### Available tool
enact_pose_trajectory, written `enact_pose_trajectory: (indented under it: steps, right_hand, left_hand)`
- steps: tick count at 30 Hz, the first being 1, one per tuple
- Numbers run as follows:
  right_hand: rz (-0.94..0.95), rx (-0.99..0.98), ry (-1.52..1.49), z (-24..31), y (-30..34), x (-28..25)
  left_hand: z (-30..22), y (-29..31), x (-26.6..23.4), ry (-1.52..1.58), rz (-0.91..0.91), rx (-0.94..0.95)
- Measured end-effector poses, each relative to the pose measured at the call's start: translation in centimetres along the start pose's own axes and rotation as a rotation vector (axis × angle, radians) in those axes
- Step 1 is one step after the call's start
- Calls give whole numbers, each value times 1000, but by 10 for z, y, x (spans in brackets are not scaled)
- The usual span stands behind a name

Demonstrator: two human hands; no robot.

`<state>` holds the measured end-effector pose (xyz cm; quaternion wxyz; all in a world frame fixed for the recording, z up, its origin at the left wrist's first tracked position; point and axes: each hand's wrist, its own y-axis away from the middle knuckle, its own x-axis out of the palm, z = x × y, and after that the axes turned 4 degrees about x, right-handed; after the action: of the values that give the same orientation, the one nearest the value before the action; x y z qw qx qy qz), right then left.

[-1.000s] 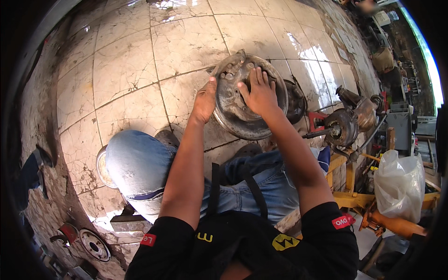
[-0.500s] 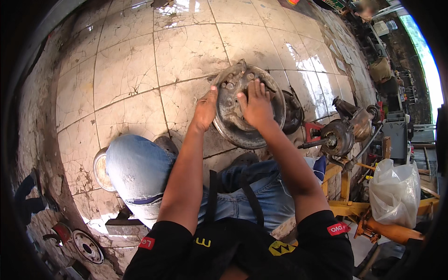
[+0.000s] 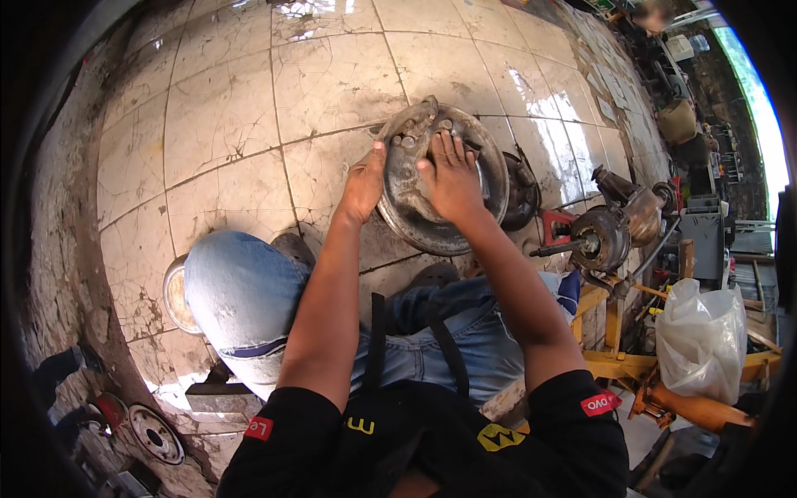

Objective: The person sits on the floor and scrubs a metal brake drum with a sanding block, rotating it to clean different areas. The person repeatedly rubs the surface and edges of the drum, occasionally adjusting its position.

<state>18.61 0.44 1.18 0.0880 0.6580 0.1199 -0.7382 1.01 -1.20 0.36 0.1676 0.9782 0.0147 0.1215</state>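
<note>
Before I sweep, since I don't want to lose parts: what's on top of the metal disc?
The right hand lies over the disc; round knobs show near the disc's far edge. Whatever that hand covers cannot be seen.

Hands (image 3: 452, 184) on disc (image 3: 405, 184), floor (image 3: 220, 124) below; axle (image 3: 641, 217) right

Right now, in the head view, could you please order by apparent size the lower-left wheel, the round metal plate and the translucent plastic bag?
Largest: round metal plate
Middle: translucent plastic bag
Smallest: lower-left wheel
</note>
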Motion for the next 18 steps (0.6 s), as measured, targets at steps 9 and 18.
enact_pose_trajectory:
  steps: [9, 18]
  right_hand:
    - [-31, -43, -27, 8, 8, 5]
    - [-52, -90, -137, 19, 9, -1]
  left_hand:
    - [7, 0, 1, 25, -12, 67]
    - [12, -8, -5, -36, -80, 8]
